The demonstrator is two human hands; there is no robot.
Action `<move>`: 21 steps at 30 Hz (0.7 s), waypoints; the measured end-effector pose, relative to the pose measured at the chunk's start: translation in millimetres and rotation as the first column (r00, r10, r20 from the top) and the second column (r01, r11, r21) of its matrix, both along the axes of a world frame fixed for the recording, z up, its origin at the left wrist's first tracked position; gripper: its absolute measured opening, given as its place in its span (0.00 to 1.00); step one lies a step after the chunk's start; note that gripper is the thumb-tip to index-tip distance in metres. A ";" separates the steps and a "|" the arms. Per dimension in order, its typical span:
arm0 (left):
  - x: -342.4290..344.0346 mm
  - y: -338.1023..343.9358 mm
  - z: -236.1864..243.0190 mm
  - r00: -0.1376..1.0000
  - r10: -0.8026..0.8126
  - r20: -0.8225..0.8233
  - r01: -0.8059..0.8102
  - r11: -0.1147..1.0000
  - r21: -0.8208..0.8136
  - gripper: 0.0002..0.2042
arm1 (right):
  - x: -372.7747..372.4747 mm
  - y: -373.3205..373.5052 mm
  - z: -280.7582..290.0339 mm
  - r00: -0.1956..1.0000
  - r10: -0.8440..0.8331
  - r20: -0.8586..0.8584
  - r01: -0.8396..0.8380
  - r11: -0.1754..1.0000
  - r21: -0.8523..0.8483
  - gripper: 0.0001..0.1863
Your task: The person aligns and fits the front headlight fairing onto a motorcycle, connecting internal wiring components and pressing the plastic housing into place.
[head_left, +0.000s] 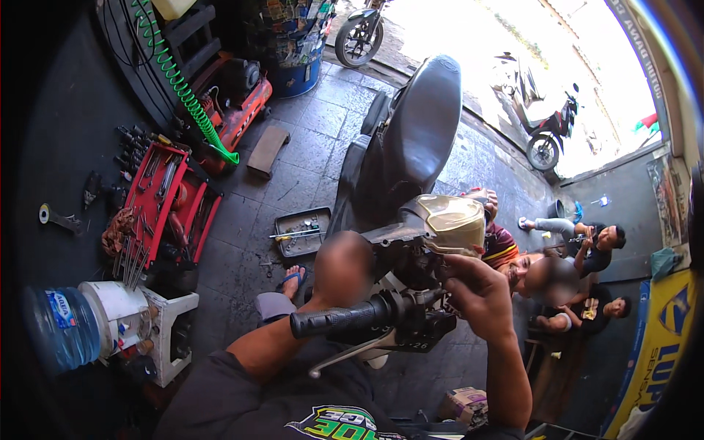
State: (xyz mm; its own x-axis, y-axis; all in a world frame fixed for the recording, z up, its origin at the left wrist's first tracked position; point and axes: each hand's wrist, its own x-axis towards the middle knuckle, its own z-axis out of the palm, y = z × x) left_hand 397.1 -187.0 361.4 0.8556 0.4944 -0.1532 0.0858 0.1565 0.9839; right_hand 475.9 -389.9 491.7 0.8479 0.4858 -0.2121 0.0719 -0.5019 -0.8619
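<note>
A scooter's handlebar lies in front of me, with a black rubber grip [341, 315] and a silver brake lever [352, 353]. Its upper cover [444, 220], pale gold, is tilted up beyond the bar, and dark parts and wiring show beneath it. My right hand [477, 293] is closed at the middle of the bar, thumb and fingers pinched together; what they hold is hidden. My left hand [345, 270] reaches past the grip toward the bar's far side; a smeared patch covers its fingers. Behind the handlebar stretches the long black seat [424, 125].
On the tiled floor sit a black tray [302, 253] with small parts and a wooden block [268, 152]. A red tool cart [158, 191] and an orange compressor [242, 110] stand left. One person [506, 249] is close beyond the handlebar; others sit at right. A carton [466, 405] lies low.
</note>
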 end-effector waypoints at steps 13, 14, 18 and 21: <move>-1.4 4.4 -1.7 1.000 -0.016 0.001 0.016 0.998 -0.054 0.24 | 10.8 -30.9 -2.7 0.957 -0.086 -0.277 0.172 0.937 0.303 0.19; -1.3 3.8 -1.8 1.000 -0.013 0.018 0.014 0.998 -0.066 0.23 | 10.0 -32.3 -3.4 0.956 -0.054 -0.288 0.147 0.939 0.312 0.19; -0.7 0.9 0.1 0.999 -0.036 0.006 0.037 0.996 -0.085 0.22 | 3.9 -17.2 -0.9 0.970 0.009 -0.243 0.040 0.980 0.196 0.16; -3.0 5.3 -0.7 1.000 -0.028 0.005 0.028 0.997 -0.075 0.22 | 5.5 21.1 -3.3 0.989 0.143 0.023 -0.144 0.989 0.022 0.13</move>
